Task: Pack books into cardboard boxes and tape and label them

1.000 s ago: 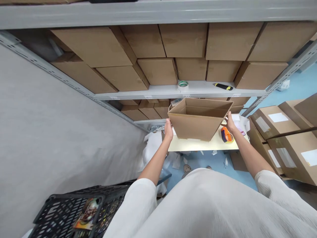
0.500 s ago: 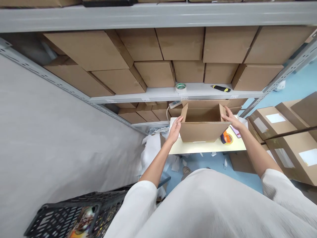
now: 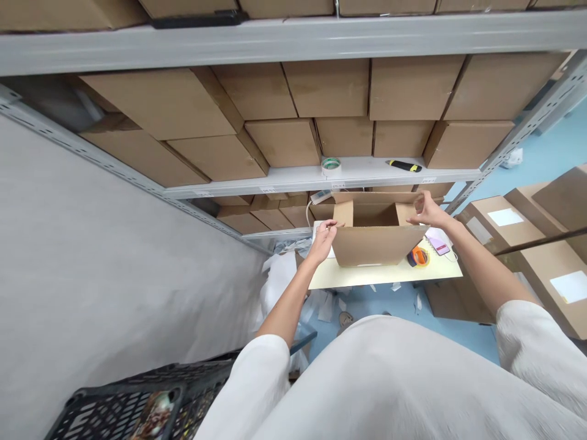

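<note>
An opened cardboard box [image 3: 378, 247] rests on a pale yellow tabletop [image 3: 330, 280], its front and back flaps raised. The two short side flaps lean in over the opening. At the near left corner, my left hand [image 3: 323, 240] has its fingers closed on the edge of the box. My right hand [image 3: 431, 212] is bent round the right end, thumb by the right side flap and fingertips at the back flap. An orange and blue tape dispenser [image 3: 417, 256] with yellow tape sits just right of the box, and a phone [image 3: 438, 245] lies beyond it.
Grey shelving [image 3: 293, 177] with stacked cartons rises behind the table. A green-cored tape roll [image 3: 331, 166] and a black and yellow utility knife [image 3: 404, 165] lie on it. Cartons [image 3: 545, 281] stand at right; a black plastic crate [image 3: 123, 409] is at lower left.
The box's short side flaps have tipped inward over the opening. My right hand has shifted up toward the back flap, and my left has stayed at the left edge. The view has tilted slightly.
</note>
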`<state>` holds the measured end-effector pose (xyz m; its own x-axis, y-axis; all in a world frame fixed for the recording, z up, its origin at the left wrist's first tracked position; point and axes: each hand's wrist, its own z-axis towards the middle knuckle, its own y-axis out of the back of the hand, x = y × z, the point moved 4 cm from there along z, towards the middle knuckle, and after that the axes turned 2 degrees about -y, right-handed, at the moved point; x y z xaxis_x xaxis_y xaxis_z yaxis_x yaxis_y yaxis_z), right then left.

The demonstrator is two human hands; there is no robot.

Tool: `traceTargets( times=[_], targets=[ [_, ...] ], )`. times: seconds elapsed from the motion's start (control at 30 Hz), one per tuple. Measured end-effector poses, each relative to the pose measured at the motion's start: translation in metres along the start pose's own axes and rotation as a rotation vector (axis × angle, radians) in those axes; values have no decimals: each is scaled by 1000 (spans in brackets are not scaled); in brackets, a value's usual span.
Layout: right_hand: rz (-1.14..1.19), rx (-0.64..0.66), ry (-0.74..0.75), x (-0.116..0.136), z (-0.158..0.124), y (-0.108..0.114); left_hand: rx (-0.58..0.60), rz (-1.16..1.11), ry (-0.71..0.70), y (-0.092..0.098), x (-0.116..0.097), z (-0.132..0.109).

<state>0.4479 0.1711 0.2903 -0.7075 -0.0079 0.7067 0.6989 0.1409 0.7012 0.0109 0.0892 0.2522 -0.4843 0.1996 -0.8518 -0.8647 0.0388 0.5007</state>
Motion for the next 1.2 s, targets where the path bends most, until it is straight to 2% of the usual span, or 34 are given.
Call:
traceTargets(
  times=[0.13, 0.23, 0.4, 0.47, 0.6, 0.67, 0.8, 0.97, 1.2],
  targets=[
    [18, 51, 48, 3, -1, 8, 9, 30, 43, 2, -6, 4],
    [127, 87, 60, 6, -5, 12, 36, 52, 58, 2, -8, 7],
    [233, 182, 16, 21, -19, 11, 87, 98, 120, -2, 0, 7],
    [203, 205, -1, 28, -23, 9, 24, 87, 116, -4, 4, 6],
    [182, 181, -36, 29, -23, 3, -185, 19, 84, -7, 6, 1],
    [172, 169, -26, 24, -22, 0, -217, 15, 73, -9, 5, 1],
    [91, 144, 71, 11, -21, -11, -144, 70, 6, -13, 4, 6],
    [19, 134, 59, 1, -27, -29, -27, 34, 49, -23, 11, 13],
    [-18, 101, 174, -4, -33, -48, -85, 24, 62, -37, 15, 17]
  ],
)
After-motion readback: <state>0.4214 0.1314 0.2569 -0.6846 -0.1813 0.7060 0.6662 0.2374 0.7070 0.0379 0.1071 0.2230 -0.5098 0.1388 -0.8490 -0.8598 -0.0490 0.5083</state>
